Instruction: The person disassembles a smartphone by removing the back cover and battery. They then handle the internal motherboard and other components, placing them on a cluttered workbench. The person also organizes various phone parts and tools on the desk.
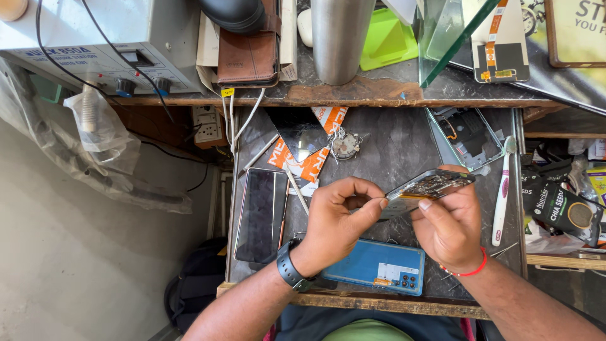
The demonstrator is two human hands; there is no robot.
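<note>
Head view: right hand (449, 226) grips the opened phone (430, 185) edge-up above the counter (391, 151); left hand (338, 215), fingers pinched closed, works its 9 o'clock end. Slippage could likely scratch exposed circuitry or drop it onto the blue back cover (379, 265) at 6 o'clock.

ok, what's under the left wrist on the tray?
A blue phone back cover lies flat on the grey work tray, beneath the left hand and its wrist. Its right end shows a camera cutout and sticker; the left end is hidden by the wrist and black watch.
</note>
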